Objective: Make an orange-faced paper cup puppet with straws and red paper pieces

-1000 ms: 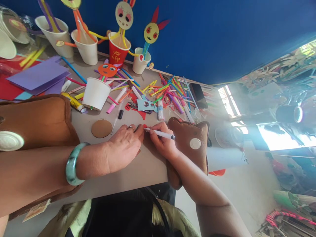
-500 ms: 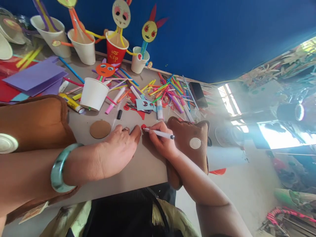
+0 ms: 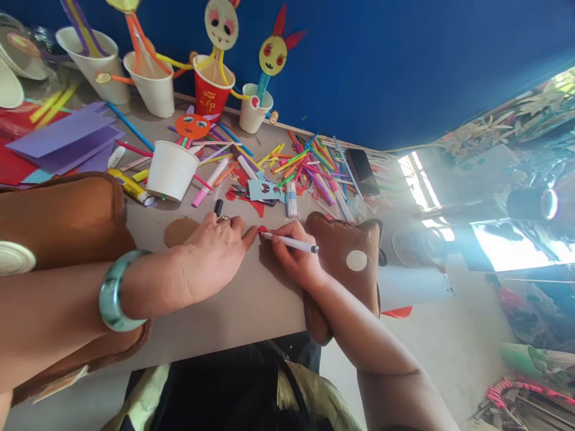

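"2 hands in play! Right hand (image 3: 299, 262) has its grip closed round the pen (image 3: 294, 243), slanted so the tip reaches the red piece (image 3: 262, 229). And the left hand (image 3: 218, 254)?"

"Finger at the piece's left edge, probably steadying it on the worktop (image 3: 269, 311). Can't tell if that grip pinches."

"Any room?"

"Bare worktop nearside, down to its front edge! Beyond, scissors (image 3: 241, 192) and straws (image 3: 296, 160) crowd in; rightward, the forearm (image 3: 359, 329) crosses the cushion (image 3: 332, 239)."

Left hand (image 3: 211, 257) is held palm-down, index finger (image 3: 250, 237) extended; right hand (image 3: 297, 254) is curled into a pinch; forearms (image 3: 368, 341) are angled inward.
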`<state>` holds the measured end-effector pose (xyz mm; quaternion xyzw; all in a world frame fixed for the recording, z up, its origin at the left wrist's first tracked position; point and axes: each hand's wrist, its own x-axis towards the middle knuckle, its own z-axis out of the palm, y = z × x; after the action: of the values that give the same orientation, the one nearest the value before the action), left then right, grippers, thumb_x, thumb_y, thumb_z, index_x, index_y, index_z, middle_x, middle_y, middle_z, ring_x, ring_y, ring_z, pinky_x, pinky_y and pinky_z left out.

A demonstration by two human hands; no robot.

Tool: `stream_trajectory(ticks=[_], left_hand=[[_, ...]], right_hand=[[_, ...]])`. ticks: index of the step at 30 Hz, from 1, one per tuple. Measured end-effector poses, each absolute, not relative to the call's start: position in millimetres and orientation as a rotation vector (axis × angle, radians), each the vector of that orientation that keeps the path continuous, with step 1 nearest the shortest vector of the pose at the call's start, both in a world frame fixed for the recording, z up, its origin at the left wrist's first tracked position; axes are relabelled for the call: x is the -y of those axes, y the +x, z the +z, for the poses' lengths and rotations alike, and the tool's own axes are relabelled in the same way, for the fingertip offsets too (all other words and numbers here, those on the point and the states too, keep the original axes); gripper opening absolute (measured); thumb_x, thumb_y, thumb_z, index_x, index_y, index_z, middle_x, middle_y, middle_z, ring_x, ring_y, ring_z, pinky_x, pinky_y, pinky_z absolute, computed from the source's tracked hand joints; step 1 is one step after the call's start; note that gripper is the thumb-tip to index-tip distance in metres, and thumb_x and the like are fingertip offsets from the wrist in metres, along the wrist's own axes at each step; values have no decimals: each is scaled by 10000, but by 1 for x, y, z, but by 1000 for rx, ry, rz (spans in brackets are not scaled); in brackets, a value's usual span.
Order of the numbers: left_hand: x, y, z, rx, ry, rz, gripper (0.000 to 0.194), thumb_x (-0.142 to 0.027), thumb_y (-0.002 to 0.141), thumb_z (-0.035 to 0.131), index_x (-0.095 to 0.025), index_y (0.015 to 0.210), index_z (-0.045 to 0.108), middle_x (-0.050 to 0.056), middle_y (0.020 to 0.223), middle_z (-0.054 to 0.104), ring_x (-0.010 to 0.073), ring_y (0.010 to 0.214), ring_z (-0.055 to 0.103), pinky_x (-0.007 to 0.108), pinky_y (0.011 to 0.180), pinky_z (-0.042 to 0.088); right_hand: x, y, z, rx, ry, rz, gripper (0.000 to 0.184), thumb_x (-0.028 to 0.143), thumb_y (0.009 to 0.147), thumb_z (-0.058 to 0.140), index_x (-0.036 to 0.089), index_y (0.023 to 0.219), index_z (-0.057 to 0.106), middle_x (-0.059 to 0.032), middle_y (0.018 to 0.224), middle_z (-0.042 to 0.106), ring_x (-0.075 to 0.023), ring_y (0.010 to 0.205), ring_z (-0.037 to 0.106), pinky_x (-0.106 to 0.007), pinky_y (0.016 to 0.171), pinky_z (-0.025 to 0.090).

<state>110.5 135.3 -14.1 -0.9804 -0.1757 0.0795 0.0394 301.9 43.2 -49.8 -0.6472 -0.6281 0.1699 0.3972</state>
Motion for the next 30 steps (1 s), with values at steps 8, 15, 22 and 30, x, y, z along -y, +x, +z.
stream_trajectory(ticks=[8, 15, 22, 30], left_hand=[[-137, 109, -19, 527, -3015, 186, 506, -111, 925, 408, -179, 1417, 500, 144, 1004, 624, 252, 855, 645, 412, 814, 451], [-136, 107, -28, 552, -3029, 145, 530, -124, 913, 461, -193, 1438, 484, 147, 1038, 627, 275, 940, 640, 441, 884, 434], [-134, 106, -31, 536, -3001, 144, 555, -149, 894, 511, -188, 1446, 467, 143, 1027, 625, 282, 957, 638, 453, 896, 428], [-131, 111, -24, 533, -2982, 229, 588, -151, 872, 536, -162, 1455, 460, 136, 942, 614, 287, 886, 639, 423, 785, 435]], right_hand=[[-43, 302, -51, 1595, -1664, 429, 142, 312, 942, 571, 218, 838, 544, -4, 720, 653, -111, 552, 562, -239, 528, 455], [-43, 303, -51, 1602, -1632, 428, 138, 303, 943, 581, 218, 844, 536, 1, 727, 659, -109, 563, 564, -233, 539, 446], [-41, 304, -54, 1500, -1655, 435, 168, 347, 956, 568, 224, 846, 538, 1, 708, 625, -124, 566, 546, -259, 543, 446], [-41, 304, -54, 1503, -1683, 435, 194, 376, 963, 562, 226, 844, 531, 10, 688, 588, -125, 565, 523, -270, 540, 439]])
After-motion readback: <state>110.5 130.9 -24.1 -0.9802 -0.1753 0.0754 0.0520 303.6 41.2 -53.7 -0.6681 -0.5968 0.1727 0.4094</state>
